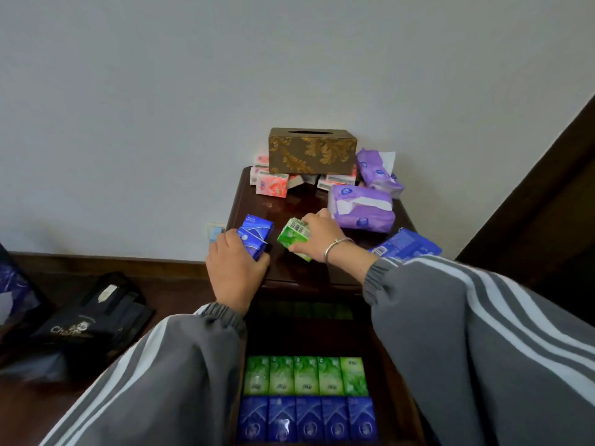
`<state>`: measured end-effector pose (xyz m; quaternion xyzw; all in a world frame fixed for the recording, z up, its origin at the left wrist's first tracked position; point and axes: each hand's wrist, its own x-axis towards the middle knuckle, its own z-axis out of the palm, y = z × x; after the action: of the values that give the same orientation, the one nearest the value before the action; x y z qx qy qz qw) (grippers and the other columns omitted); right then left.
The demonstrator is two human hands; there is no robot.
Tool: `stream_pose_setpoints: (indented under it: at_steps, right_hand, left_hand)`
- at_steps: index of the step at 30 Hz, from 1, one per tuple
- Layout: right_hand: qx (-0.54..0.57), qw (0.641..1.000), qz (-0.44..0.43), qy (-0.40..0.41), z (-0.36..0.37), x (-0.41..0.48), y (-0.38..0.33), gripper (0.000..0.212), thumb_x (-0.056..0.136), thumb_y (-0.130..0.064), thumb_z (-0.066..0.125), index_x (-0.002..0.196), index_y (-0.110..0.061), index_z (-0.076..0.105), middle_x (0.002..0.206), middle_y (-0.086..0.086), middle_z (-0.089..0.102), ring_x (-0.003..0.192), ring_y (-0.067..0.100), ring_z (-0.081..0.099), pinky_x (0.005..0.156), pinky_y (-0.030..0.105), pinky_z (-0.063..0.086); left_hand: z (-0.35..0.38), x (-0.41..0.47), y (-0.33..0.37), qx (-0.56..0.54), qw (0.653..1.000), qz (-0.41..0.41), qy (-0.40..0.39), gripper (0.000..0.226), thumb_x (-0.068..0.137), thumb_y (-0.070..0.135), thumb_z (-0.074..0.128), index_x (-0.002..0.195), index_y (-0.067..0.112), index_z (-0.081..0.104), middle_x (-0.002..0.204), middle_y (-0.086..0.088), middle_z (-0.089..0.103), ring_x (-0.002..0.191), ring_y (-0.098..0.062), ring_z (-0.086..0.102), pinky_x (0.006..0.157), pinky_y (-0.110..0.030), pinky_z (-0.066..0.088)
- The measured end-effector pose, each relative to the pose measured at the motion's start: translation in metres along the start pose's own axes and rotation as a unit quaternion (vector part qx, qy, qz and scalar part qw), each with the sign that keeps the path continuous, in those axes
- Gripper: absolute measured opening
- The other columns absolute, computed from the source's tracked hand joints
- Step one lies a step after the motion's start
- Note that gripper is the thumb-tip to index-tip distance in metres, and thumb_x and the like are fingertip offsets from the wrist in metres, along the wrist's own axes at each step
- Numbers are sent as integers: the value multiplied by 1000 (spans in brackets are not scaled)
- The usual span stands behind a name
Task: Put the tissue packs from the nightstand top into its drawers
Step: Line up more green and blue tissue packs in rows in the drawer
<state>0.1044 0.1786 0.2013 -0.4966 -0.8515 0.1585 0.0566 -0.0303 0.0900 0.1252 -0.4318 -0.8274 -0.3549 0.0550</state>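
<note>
Left hand (236, 268): fingers curled round a blue tissue pack (256, 235), held at the front left corner of the nightstand top (283, 204).

Right hand (317, 238): grasps a green tissue pack (294, 238) just beside the blue one, near the front edge. Whether either pack rests on the wood or is lifted cannot be told. A bracelet (336, 247) sits on the right wrist.

Back edge: a brown patterned tissue box (312, 151) stands on a heap of pink packs (272, 185).

Right edge: two purple soft packs (360, 206), one leaning at the back right corner, the other lying flat in front of it, just beside the right hand. A flat blue packet (405, 246) overhangs the front right corner.

Below the front edge a drawer (306, 339) stands open. It holds a row of five green packs (306, 376) and, nearer the person, a row of five blue packs (306, 418), the rows touching. A dim green row (306, 310) shows under the top's front edge; which compartment it lies in cannot be told.

Floor, left of the nightstand: a black bag (93, 317).
</note>
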Motion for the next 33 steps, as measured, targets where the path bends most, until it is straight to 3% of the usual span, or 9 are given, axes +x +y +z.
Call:
stream_pose_setpoints:
  at_steps: [3,6,8,11,14,17,21,26,33]
  right_hand:
    - [267,962,48,36,-1,-52,30,48,73,-33,77,112,-13,58,116,8,59,101,21,61,92,33,47]
    - [533,839,94,-51,3,-119,77,36,68,-26,79,100,-16,66,101,6,73,85,14,70,74,30,57]
    - [573,798,159,-97,18,-159,113,37,64,-28,78,97,-14,69,94,5,75,80,13,71,64,27,57]
    - [552,775,277,-132,57,-201,153,22,77,-19,73,96,-8,70,84,7,75,72,14,72,56,24,55]
    - [484,794,355,-99,98,-212,170,18,78,-17,74,89,-4,69,72,6,74,64,18,71,54,26,55]
    - [327,863,379,-63,130,-197,180,38,75,-34,75,99,-6,68,93,11,71,88,28,68,79,36,55]
    - [101,927,353,-72,144,-175,175,55,78,-50,65,113,-9,56,113,11,65,105,30,62,82,32,49]
    - [62,944,317,-59,171,-157,172,50,84,-42,64,117,-9,47,120,15,58,108,34,59,83,36,48]
    - [84,946,304,-68,188,-150,185,55,89,-25,60,132,-4,33,119,22,58,107,37,59,87,41,50]
  left_hand:
    - [-18,-16,-6,-52,998,-18,-11,41,66,41,68,95,15,55,89,-9,60,89,-36,58,76,-42,43]
    - [-34,-62,-13,-186,981,-49,20,29,67,37,69,84,32,46,84,3,59,84,-27,61,75,-36,46]
    - [-40,-104,-14,-261,964,-53,14,39,69,29,76,90,40,45,87,12,56,84,-15,60,76,-27,44]
    - [-34,-160,-9,-309,946,-77,-65,38,71,21,78,88,38,49,86,14,59,79,1,59,68,-8,40]
    - [-20,-195,-5,-305,931,-130,-153,37,71,18,79,85,35,50,86,8,61,79,-1,59,64,-12,40]
    - [-10,-205,-6,-286,922,-159,-205,36,71,20,79,85,33,49,85,5,62,77,-6,61,62,-18,41]
    - [0,-199,-20,-239,924,-187,-230,34,72,25,79,91,26,51,89,3,64,81,-14,62,66,-29,44]
    - [12,-189,-27,-222,914,-224,-256,37,74,30,77,98,22,50,96,-1,62,86,-20,62,75,-40,52]
    - [12,-180,-21,-237,906,-220,-274,34,76,30,76,88,32,44,89,4,62,78,-13,63,64,-34,52]
